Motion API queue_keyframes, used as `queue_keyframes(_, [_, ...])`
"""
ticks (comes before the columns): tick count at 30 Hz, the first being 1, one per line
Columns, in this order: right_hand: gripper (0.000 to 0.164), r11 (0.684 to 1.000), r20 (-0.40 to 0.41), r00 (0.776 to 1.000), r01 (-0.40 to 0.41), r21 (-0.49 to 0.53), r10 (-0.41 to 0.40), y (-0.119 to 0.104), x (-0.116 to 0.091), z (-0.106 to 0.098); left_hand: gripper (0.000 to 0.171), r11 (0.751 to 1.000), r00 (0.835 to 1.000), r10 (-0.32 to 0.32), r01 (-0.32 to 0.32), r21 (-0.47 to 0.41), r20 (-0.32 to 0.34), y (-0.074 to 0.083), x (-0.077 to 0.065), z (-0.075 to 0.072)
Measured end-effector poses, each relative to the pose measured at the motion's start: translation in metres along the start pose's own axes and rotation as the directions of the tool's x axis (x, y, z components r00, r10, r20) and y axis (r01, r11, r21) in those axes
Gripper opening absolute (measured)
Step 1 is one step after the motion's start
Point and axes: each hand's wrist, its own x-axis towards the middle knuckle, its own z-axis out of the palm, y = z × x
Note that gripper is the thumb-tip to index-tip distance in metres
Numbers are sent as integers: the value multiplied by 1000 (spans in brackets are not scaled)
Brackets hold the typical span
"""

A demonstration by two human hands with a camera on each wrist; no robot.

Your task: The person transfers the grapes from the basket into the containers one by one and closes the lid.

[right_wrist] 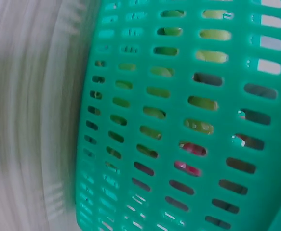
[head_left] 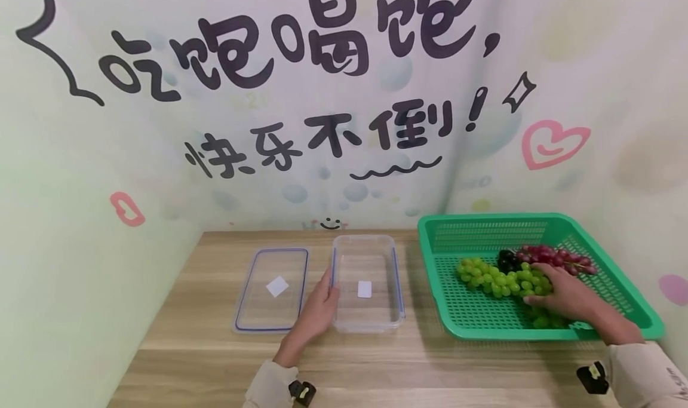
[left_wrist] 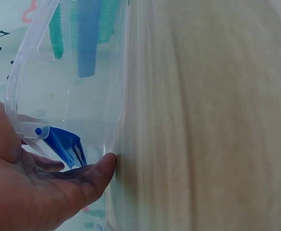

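Observation:
In the head view my left hand (head_left: 321, 303) is at the left side of a clear plastic food container (head_left: 371, 319) with blue edging. In the left wrist view the thumb reaches over its rim, and the fingers curl under a blue-sealed latch (left_wrist: 65, 144) along the wall. My right hand (head_left: 567, 294) reaches into a green basket (head_left: 438, 282) and grips a bunch of green grapes (head_left: 500, 281) at its right part, thumb and fingers spread round it. The basket's slotted wall (right_wrist: 179, 103) hides that hand in the right wrist view.
A clear lid (head_left: 258, 318) with a blue seal lies left of the container. Red grapes (head_left: 559, 257) and dark grapes (head_left: 507, 260) sit behind the green ones in the basket. The wooden table (head_left: 215, 360) meets a printed wall (head_left: 269, 199) at its back.

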Motion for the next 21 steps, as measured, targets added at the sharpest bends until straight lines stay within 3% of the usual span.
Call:
queue_keyframes(9, [76, 999, 2, 1000, 13, 31, -13, 0, 2, -3, 56, 1000, 1000, 4, -4, -9, 12, 2, 0, -1])
queue_keyframes(15, [73, 999, 59, 998, -6, 54, 3, -2, 2, -3, 56, 1000, 1000, 2, -2, -7, 10, 2, -2, -2])
queue_keyframes(21, [68, 999, 15, 999, 33, 42, -33, -1, 4, -3, 55, 1000, 1000, 7, -7, -4, 2, -1, 0, 0])
